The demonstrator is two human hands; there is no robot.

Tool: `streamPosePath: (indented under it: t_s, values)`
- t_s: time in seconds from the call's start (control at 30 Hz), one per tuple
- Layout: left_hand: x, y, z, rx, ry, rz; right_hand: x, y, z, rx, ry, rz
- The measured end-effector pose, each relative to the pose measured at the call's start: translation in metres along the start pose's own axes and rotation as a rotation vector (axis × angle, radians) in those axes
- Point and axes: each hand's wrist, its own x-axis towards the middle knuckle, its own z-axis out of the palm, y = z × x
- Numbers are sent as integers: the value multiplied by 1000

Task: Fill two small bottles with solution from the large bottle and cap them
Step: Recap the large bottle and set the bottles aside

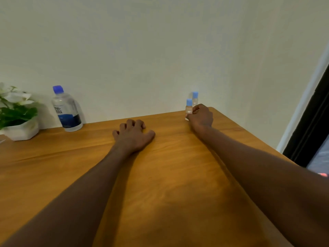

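Right hand point(201, 116) curled around near small bottle point(188, 109), upright, capped. Left hand point(133, 134) loosely curled on tabletop point(169, 175), holding nothing, nearer the large bottle point(66, 111) far left.

Wooden table point(160, 175): bottles, potted plant point(18, 113).

Two small blue-capped bottles point(189, 108) stand upright at the table's far right, large capped bottle point(66, 109) far left

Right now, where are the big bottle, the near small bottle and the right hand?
big bottle point(68, 114): head view, on its label.
near small bottle point(188, 109): head view, on its clear body.
right hand point(202, 117): head view, on its back.
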Motion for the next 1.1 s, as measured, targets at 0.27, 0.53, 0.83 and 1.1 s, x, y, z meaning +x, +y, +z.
streamPosePath:
  t_s: [0.27, 0.53, 0.83, 1.1]
  values:
    - [7, 5, -5, 12, -83, -42, 35, 6, 16, -165, -5, 8]
    - [10, 6, -8, 27, -121, -48, 49, 2, 21, -259, 0, 26]
    - [16, 4, -8, 34, -168, -42, 60, 2, 25, -267, 22, 59]
    - [17, 3, -8, 41, -164, -29, 62, 3, 29, -293, 34, 52]
